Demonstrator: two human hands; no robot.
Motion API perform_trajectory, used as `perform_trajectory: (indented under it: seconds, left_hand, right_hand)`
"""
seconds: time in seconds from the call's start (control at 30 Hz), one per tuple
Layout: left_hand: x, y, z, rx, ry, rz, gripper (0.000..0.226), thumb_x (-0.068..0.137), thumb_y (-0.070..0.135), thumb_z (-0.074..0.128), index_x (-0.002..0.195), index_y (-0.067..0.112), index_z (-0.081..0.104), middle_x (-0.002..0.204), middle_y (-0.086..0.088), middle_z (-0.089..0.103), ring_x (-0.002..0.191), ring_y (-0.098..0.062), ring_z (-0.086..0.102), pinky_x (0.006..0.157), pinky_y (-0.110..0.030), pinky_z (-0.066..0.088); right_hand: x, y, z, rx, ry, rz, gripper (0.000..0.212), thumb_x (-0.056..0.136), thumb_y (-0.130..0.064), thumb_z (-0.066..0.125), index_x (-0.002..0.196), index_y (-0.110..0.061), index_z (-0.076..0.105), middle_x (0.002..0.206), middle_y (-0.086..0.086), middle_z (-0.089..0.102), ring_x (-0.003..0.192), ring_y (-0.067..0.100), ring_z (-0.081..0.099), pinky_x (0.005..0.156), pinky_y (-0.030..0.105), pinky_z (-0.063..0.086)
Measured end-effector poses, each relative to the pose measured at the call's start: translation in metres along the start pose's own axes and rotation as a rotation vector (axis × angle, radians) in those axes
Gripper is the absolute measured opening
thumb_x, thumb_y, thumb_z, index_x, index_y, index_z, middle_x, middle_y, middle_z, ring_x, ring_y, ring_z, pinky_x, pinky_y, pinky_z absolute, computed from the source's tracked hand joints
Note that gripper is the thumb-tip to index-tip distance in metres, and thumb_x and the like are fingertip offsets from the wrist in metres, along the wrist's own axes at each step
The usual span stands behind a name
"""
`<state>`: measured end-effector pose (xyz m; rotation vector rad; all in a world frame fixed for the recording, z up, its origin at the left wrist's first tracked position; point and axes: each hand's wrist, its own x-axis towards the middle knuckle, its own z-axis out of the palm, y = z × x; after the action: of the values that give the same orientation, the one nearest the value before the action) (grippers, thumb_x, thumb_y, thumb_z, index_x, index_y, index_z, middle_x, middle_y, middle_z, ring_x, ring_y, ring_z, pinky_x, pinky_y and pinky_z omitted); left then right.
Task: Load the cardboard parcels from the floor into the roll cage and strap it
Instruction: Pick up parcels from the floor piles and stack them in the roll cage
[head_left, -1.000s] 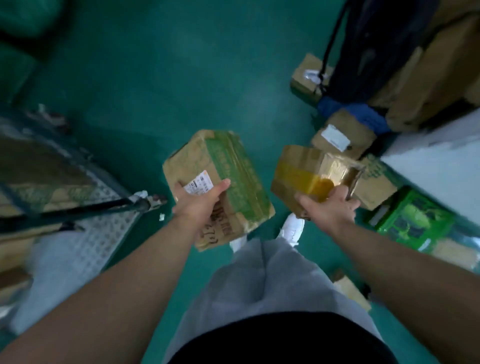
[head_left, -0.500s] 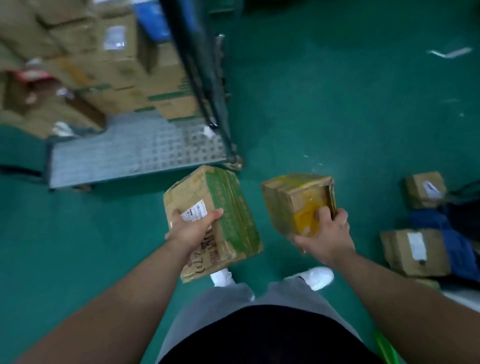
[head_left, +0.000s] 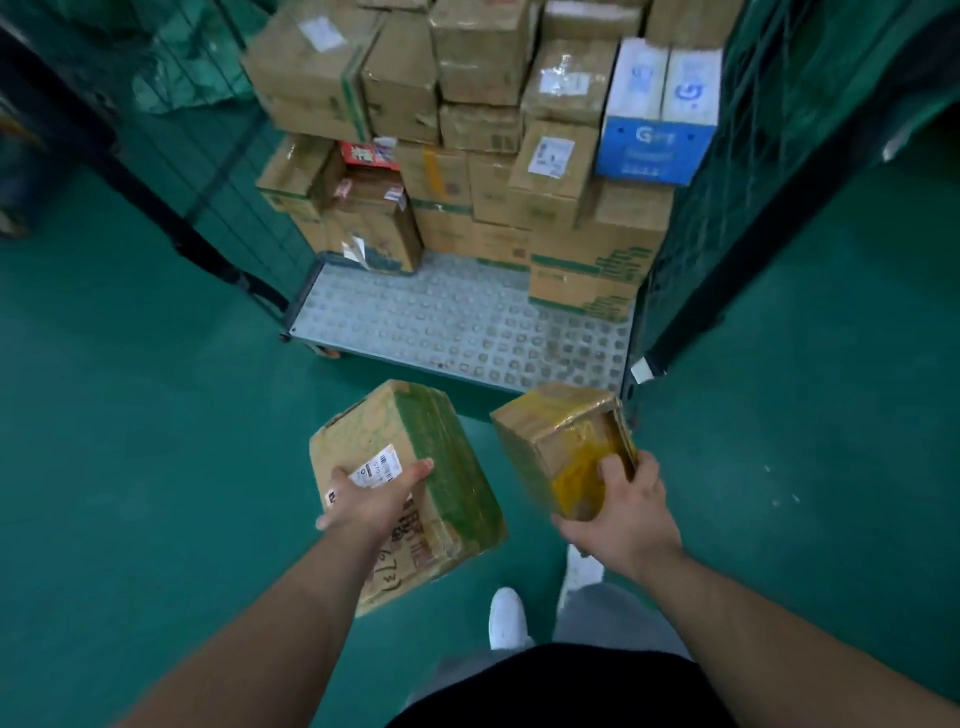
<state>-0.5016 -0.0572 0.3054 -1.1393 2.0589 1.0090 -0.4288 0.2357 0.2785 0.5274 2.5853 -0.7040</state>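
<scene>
Nearest, a white shoe (head_left: 506, 616) stands on the green floor (head_left: 156, 467), short of the open front of the roll cage (head_left: 779, 130); just ahead of it, both bare arms reach toward the cage, each carrying a box clear of the floor; the left hand (head_left: 371, 496) grips the green-taped parcel (head_left: 447, 467) from its near end, thumb laid over the top beside a white shipping label (head_left: 378, 466), the other fingers hidden beneath; the right hand (head_left: 623, 514) clasps the smaller yellow-taped parcel (head_left: 561, 441), thumb on its near face and fingers curled round the right edge; both parcels hang tilted, side by side and apart, just outside the cage's front edge; beyond them the cage's studded metal deck (head_left: 457, 322) lies bare at the front; at the back of the cage the stacked parcels (head_left: 483, 156) rise in several layers of brown cardboard; among them a blue-and-white carton (head_left: 657, 140) sits against the cage's right mesh wall, and a red-printed pack (head_left: 369, 153) is wedged low toward the cage's left side.
</scene>
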Motion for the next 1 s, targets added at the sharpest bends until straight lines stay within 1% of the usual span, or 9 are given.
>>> perform_trajectory:
  seconds: [0.2,0.27,0.33,0.4,0.47,0.57,0.73,0.87,1.0]
  left_hand:
    - [0.023,0.088,0.015,-0.034,-0.008,0.018,0.152,0.010,0.097,0.070,0.143,0.045,0.019,0.138,-0.019,0.048,0.111,-0.046,0.055,0.095,-0.060,0.051]
    - [0.028,0.124,0.019,-0.013,0.018,0.040,0.147,0.017,0.096,0.072,0.145,0.045,0.020,0.138,-0.019,0.046,0.109,-0.045,0.054,0.094,-0.056,0.052]
    - [0.037,0.167,0.022,0.032,0.075,0.065,0.144,0.021,0.099,0.069,0.146,0.045,0.022,0.137,-0.019,0.045,0.110,-0.043,0.053,0.096,-0.054,0.053]
    - [0.044,0.211,0.022,0.084,0.121,0.109,0.149,0.016,0.104,0.062,0.146,0.046,0.022,0.134,-0.019,0.046,0.112,-0.043,0.053,0.094,-0.054,0.055]
    - [0.050,0.260,0.022,0.105,0.160,0.162,0.151,0.013,0.107,0.057,0.146,0.048,0.019,0.136,-0.020,0.044,0.116,-0.045,0.051,0.097,-0.057,0.052]
    - [0.046,0.327,0.022,0.117,0.205,0.254,0.152,0.015,0.108,0.056,0.149,0.048,0.014,0.146,-0.023,0.038,0.124,-0.050,0.048,0.105,-0.063,0.043]
    - [0.046,0.438,0.022,0.160,0.194,0.365,0.151,0.032,0.101,0.062,0.157,0.045,-0.003,0.158,-0.023,0.029,0.140,-0.047,0.038,0.115,-0.061,0.032]
    - [0.063,0.528,0.033,0.290,0.197,0.434,0.149,0.033,0.101,0.060,0.157,0.047,-0.003,0.162,-0.025,0.021,0.144,-0.047,0.032,0.116,-0.060,0.029]
    - [0.065,0.607,0.051,0.429,0.095,0.578,0.148,0.036,0.100,0.061,0.157,0.046,-0.005,0.162,-0.026,0.017,0.144,-0.049,0.027,0.116,-0.060,0.027]
  right_hand:
    - [0.083,-0.025,-0.041,-0.149,0.078,-0.141,0.084,0.060,-0.083,0.062,0.118,-0.029,0.033,0.147,0.014,0.016,0.132,0.038,0.031,0.110,0.049,0.041]
    - [0.114,-0.030,-0.058,-0.189,0.121,-0.191,0.083,0.059,-0.082,0.061,0.116,-0.028,0.036,0.146,0.016,0.018,0.133,0.041,0.031,0.109,0.052,0.041]
    - [0.152,-0.035,-0.081,-0.236,0.187,-0.260,0.083,0.052,-0.075,0.068,0.112,-0.024,0.041,0.143,0.020,0.027,0.127,0.049,0.040,0.102,0.059,0.047]
    - [0.188,-0.043,-0.105,-0.272,0.199,-0.328,0.089,0.044,-0.070,0.079,0.110,-0.019,0.046,0.138,0.024,0.036,0.120,0.052,0.046,0.095,0.064,0.051]
    - [0.224,-0.054,-0.135,-0.305,0.244,-0.378,0.091,0.043,-0.069,0.084,0.108,-0.019,0.046,0.138,0.025,0.038,0.123,0.051,0.044,0.098,0.065,0.049]
    - [0.268,-0.071,-0.170,-0.324,0.309,-0.370,0.094,0.045,-0.071,0.086,0.110,-0.018,0.042,0.142,0.029,0.039,0.130,0.054,0.042,0.107,0.067,0.040]
    - [0.330,-0.092,-0.217,-0.322,0.408,-0.352,0.100,0.036,-0.055,0.098,0.110,-0.013,0.044,0.143,0.033,0.037,0.132,0.056,0.038,0.106,0.075,0.034]
    - [0.377,-0.099,-0.248,-0.432,0.563,-0.354,0.100,0.036,-0.048,0.100,0.112,-0.013,0.047,0.149,0.034,0.031,0.138,0.056,0.033,0.105,0.078,0.031]
    - [0.403,-0.107,-0.282,-0.553,0.661,-0.285,0.094,0.037,-0.045,0.101,0.109,-0.014,0.048,0.152,0.030,0.031,0.142,0.049,0.033,0.109,0.077,0.024]
